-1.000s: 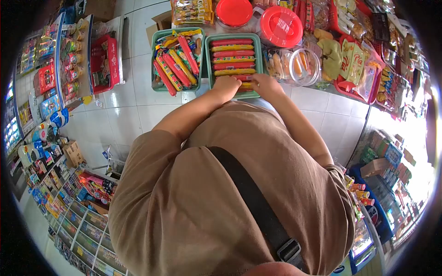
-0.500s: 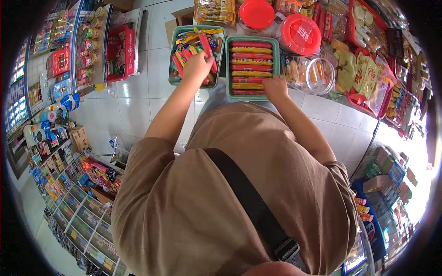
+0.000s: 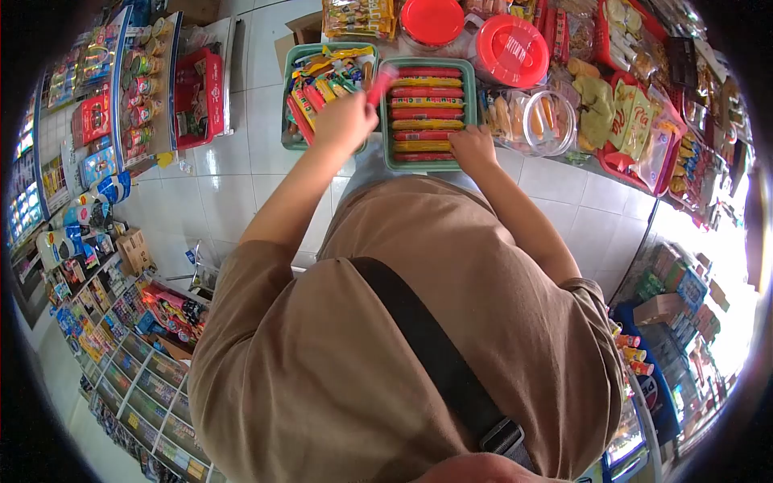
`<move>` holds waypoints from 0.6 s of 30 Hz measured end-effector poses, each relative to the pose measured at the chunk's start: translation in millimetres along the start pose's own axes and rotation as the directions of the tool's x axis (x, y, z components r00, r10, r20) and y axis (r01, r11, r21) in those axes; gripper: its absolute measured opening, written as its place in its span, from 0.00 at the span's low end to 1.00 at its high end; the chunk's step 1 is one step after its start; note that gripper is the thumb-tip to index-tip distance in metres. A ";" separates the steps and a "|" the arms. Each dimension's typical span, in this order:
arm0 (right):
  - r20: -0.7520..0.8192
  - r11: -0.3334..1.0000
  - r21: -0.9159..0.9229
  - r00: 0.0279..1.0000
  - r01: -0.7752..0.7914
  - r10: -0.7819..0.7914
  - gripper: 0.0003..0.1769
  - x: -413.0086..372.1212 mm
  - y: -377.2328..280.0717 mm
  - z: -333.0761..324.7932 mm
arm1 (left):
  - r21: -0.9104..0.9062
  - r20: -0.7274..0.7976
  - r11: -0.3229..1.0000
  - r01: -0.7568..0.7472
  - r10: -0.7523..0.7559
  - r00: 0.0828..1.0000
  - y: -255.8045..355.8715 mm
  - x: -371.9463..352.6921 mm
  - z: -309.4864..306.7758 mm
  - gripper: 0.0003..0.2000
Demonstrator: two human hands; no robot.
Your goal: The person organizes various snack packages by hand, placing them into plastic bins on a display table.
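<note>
My left hand (image 3: pixel 342 125) is closed around a red-wrapped snack stick (image 3: pixel 382 85), which points up at a tilt between two green baskets. Beneath and beyond that hand, the left green basket (image 3: pixel 288 131) holds a jumble of red, yellow and other wrapped snacks. The right green basket (image 3: pixel 469 87) contains a neat stack of red and yellow snack sticks (image 3: pixel 427 103), lying crosswise one after another. At its lower right corner, my right hand (image 3: pixel 473 147) grips the rim with bent fingers; the thumb side is partly hidden.
Jars with red lids (image 3: pixel 513 51) stand beyond the baskets. A clear jar (image 3: pixel 527 121) lies to the right, near a red basket of packets (image 3: pixel 644 137). Shelves of goods (image 3: pixel 145 84) line the left, above a white tiled floor (image 3: pixel 233 193).
My left hand has lifted the red snack stick out of the left basket and moved it slightly right, toward the right basket. My right hand stays at the right basket's corner.
</note>
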State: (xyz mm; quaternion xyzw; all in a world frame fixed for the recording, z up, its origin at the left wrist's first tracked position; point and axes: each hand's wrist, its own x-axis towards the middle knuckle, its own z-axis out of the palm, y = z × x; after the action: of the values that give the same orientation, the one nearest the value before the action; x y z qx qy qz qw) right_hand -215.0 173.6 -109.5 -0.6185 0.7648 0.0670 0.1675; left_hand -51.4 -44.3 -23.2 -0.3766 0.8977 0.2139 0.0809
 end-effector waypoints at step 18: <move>-0.059 0.855 0.517 0.998 0.046 -0.018 0.10 -37.2 18.6 -42.8 | -0.127 0.450 0.783 -0.609 0.592 0.668 59.7 -13.8 128.2 0.11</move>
State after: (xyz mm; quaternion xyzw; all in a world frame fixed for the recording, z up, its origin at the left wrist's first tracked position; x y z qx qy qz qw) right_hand -233.8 198.9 -58.8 -0.5649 0.7484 -0.1598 0.3087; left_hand -86.1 58.9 -114.5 0.0040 0.9278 0.2972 0.2256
